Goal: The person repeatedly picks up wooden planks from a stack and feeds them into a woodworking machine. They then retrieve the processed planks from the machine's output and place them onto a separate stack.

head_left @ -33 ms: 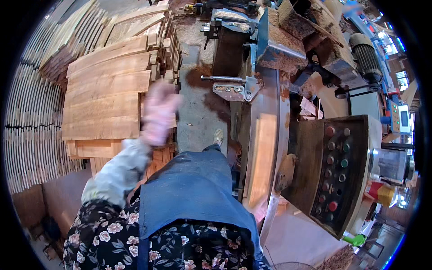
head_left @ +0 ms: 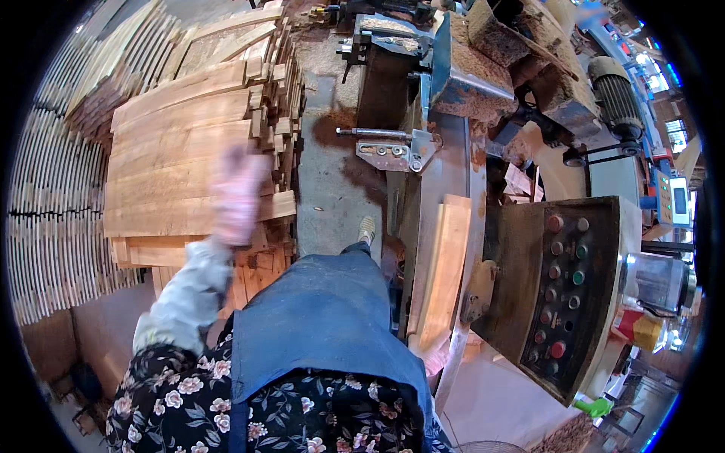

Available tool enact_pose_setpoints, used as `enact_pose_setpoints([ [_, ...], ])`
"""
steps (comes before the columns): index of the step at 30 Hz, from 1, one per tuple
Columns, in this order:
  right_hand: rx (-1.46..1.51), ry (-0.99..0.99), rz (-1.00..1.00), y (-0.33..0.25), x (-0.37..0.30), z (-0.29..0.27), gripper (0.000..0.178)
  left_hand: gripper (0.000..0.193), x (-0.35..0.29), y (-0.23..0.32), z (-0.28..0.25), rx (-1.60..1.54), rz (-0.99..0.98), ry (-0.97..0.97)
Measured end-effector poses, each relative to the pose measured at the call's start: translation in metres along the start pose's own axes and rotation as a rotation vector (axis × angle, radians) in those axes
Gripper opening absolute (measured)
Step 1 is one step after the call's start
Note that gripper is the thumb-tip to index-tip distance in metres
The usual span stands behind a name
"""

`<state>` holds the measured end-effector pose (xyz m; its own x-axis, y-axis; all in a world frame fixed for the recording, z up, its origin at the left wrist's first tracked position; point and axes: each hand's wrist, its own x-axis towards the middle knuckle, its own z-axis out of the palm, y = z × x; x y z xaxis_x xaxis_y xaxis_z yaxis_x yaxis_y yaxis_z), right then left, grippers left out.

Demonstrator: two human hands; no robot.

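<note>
My left hand (head_left: 238, 192), in a pink glove and blurred by motion, is raised over a tall stack of flat wooden boards (head_left: 177, 162) on my left. Its fingers are stretched out and nothing is in it. A single plank (head_left: 447, 272) lies lengthwise on the metal bed of a woodworking machine (head_left: 453, 162) on my right. A pink patch at the plank's near end is my right hand (head_left: 436, 362). It is mostly hidden behind my blue apron, so its grip is unclear.
A control panel (head_left: 563, 291) with coloured round buttons stands to the right of the plank. Sawdust covers the machine's top (head_left: 521, 45). Rows of thin wooden slats (head_left: 53, 219) lie at the far left. A concrete floor strip (head_left: 328, 189) runs between stack and machine.
</note>
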<state>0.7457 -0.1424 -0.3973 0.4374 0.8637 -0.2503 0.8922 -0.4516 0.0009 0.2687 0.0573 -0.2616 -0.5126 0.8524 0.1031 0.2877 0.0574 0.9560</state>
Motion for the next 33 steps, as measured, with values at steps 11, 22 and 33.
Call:
enact_pose_setpoints([
  [11, -0.213, 0.79, 0.03, -0.124, 0.279, 0.109, 0.108, 0.052, -0.03, -0.158, -0.31, 0.621, -0.511, 0.305],
  [22, 0.26, 0.314, -0.272, -0.13, 0.14, -0.009, 0.107, 0.046, -0.051, -0.283, -0.407, 0.049, -0.458, 0.629],
  [33, 0.153, 0.409, -0.527, -0.07, 0.074, -0.023, 0.07, 0.054, -0.005, -0.258, -0.39, 0.053, -0.284, 0.541],
])
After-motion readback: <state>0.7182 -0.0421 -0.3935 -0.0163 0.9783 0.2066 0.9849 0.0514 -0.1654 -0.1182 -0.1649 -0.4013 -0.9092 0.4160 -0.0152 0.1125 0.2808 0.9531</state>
